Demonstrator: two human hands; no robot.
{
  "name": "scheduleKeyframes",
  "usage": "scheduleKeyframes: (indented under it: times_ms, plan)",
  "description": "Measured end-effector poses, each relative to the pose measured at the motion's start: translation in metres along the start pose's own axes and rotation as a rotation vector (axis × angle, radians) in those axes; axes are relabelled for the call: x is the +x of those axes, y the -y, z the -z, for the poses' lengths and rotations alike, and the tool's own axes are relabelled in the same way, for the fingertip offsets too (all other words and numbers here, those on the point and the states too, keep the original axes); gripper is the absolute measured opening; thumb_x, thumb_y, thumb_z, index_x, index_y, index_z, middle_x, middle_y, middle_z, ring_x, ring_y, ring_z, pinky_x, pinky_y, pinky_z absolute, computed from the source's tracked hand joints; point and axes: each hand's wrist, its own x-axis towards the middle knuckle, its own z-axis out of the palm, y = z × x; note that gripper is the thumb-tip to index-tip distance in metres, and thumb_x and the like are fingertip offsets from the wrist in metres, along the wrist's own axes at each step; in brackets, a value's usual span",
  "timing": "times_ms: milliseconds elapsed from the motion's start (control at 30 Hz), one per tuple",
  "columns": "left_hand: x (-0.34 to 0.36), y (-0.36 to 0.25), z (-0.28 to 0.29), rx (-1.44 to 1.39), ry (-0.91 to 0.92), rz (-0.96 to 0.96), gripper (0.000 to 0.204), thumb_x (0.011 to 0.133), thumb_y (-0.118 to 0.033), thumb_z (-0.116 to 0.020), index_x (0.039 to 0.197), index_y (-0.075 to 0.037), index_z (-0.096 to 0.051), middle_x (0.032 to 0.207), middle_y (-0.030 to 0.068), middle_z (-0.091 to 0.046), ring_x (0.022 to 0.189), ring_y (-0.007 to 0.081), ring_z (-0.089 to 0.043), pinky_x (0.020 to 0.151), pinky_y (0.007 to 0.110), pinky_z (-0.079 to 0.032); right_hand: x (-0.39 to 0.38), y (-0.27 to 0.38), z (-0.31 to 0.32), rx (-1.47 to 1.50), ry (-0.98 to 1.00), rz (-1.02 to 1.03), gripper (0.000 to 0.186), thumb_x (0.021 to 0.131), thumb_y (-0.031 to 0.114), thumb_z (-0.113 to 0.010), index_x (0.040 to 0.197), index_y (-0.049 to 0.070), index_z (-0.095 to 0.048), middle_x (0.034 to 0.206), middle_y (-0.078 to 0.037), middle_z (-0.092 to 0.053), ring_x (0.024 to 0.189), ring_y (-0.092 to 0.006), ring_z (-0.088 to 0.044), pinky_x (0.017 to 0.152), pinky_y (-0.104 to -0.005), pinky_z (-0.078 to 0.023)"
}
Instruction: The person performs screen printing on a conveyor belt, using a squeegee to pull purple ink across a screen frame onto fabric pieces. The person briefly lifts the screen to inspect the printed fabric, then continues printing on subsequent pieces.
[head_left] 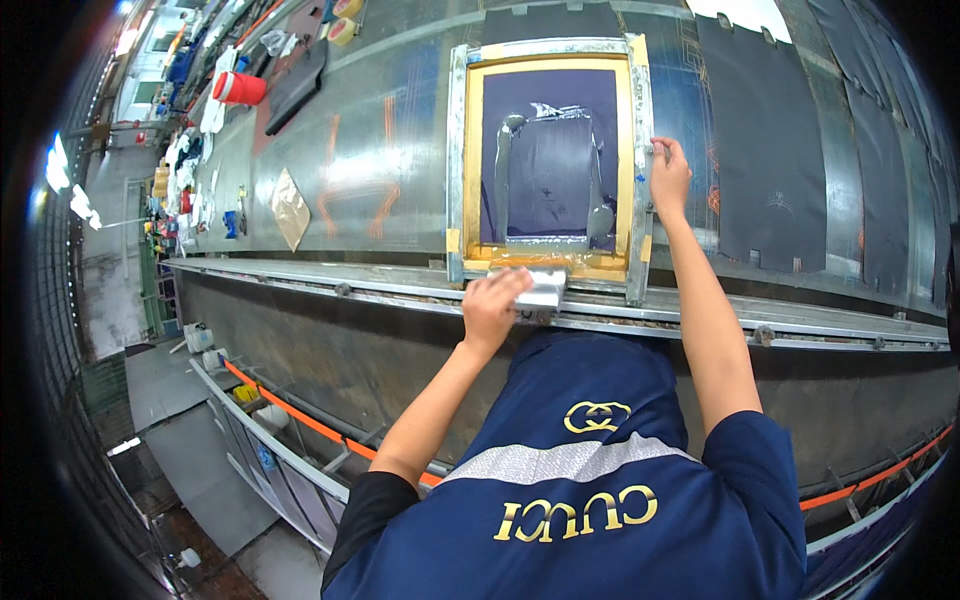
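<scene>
The screen frame (457, 150) lies on the surface (410, 60) directly before me; take it as the clock's centre. At 6 o'clock, over the rail (400, 285) along the surface's near edge, is the tool (543, 289) in my left hand (490, 305), itself nearer 7. My right hand (671, 178) is at 3, beside the frame; beyond it lie panels (765, 145). A sheet (290, 208) lies at 9, a container (240, 88) between 9 and 10, tape rolls (343, 30) at 10.

the frame (456, 180) is silver-grey, its border (624, 150) yellow, its mesh (550, 90) dark purple.
</scene>
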Motion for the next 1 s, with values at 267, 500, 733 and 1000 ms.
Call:
scheduleKeyframes:
  times_ms: [267, 500, 733, 1000]
  plan:
    - [0.091, 0.061, 0.003, -0.146, -0.217, 0.619, 0.032, 0.082, -0.02, -0.071, 0.069, 0.002, -0.051, 0.056, 0.0154, -0.05, 0.052, 0.0244, -0.049, 0.056, 0.042, -0.041, -0.006, 0.015, 0.01, 0.042, -0.008, -0.033, 0.022, 0.105, 0.026, -0.058, 0.113, 0.011, -0.071, 0.068, -0.013, -0.064, 0.064, -0.0259, -0.063, 0.065, -0.0425, -0.048]
    - [0.084, 0.051, -0.022, -0.089, -0.087, 0.718, 0.035, 0.083, -0.028, -0.07, 0.072, 0.002, -0.058, 0.063, 0.0214, -0.059, 0.059, 0.0377, -0.058, 0.062, 0.049, -0.046, -0.007, 0.01, 0.008, 0.101, -0.018, -0.017, 0.021, 0.105, 0.025, -0.058, 0.114, 0.011, -0.07, 0.066, -0.016, -0.064, 0.061, -0.0333, -0.065, 0.062, -0.0463, -0.048]
    - [0.129, 0.056, -0.035, -0.074, -0.178, 0.694, 0.032, 0.08, -0.029, -0.07, 0.076, 0.003, -0.065, 0.075, 0.0254, -0.069, 0.075, 0.0462, -0.068, 0.072, 0.052, -0.051, -0.015, 0.015, 0.014, 0.099, 0.003, -0.006, 0.019, 0.105, 0.024, -0.058, 0.113, 0.012, -0.07, 0.064, -0.016, -0.064, 0.062, -0.0356, -0.066, 0.061, -0.0484, -0.047]
    - [0.25, 0.075, -0.039, -0.063, -0.001, 0.517, 0.034, 0.075, -0.032, -0.074, 0.088, -0.001, -0.075, 0.078, 0.0235, -0.072, 0.079, 0.0418, -0.072, 0.074, 0.05, -0.054, -0.01, 0.016, 0.014, 0.103, -0.017, 0.024, 0.018, 0.105, 0.023, -0.058, 0.114, 0.012, -0.069, 0.063, -0.016, -0.063, 0.063, -0.0358, -0.066, 0.06, -0.0482, -0.047]
